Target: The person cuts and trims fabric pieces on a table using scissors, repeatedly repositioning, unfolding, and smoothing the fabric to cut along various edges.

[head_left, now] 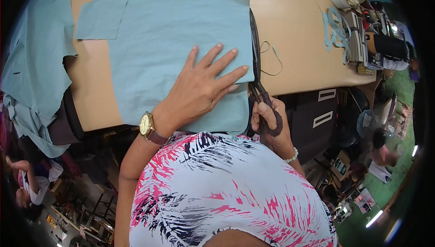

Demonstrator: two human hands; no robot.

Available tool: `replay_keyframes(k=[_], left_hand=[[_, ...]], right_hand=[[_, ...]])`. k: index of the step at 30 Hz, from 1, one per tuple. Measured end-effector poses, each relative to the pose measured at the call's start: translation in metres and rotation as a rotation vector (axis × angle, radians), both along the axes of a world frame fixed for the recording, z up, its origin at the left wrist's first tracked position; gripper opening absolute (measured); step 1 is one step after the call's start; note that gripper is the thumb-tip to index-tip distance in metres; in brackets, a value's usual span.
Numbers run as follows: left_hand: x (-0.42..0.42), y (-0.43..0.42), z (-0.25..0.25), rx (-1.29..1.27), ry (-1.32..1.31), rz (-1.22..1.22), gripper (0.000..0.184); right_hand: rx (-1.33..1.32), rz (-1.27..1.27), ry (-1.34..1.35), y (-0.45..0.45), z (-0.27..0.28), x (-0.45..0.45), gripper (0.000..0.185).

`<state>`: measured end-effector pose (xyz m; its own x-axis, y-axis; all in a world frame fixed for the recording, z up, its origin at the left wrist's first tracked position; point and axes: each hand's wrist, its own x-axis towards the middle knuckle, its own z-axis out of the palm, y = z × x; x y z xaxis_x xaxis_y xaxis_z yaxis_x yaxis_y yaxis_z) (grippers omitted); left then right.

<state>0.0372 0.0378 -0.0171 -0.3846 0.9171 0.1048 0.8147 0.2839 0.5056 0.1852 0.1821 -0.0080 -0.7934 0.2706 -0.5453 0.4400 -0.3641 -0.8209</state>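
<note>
The scissors, long axis near 12-to-6 o'clock, lie along the blue cloth's 3 o'clock edge on the table. Right hand's fingers grasp their handles; left hand, at its 10 o'clock, presses cloth, fingers splayed.

Green floor beyond tan table

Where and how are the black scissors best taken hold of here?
By the handle loops, coming from the person's near right side. The black scissors point away from the body, blades running along the right edge of the blue cloth, so the handles are the nearer end. The right hand grips there, which seems the safest hold.
</note>
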Motion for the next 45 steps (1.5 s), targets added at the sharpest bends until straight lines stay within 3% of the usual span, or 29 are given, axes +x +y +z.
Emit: replay_keyframes(k=[31, 45], left_hand=[[0.005, -0.003, 0.000, 0.000, -0.027, -0.028, 0.042], [0.004, -0.003, 0.002, 0.021, -0.045, -0.050, 0.041]], right_hand=[[-0.053, -0.092, -0.091, -0.012, 0.006, 0.002, 0.025], [0.043, -0.054, -0.135, -0.013, 0.012, -0.003, 0.030]])
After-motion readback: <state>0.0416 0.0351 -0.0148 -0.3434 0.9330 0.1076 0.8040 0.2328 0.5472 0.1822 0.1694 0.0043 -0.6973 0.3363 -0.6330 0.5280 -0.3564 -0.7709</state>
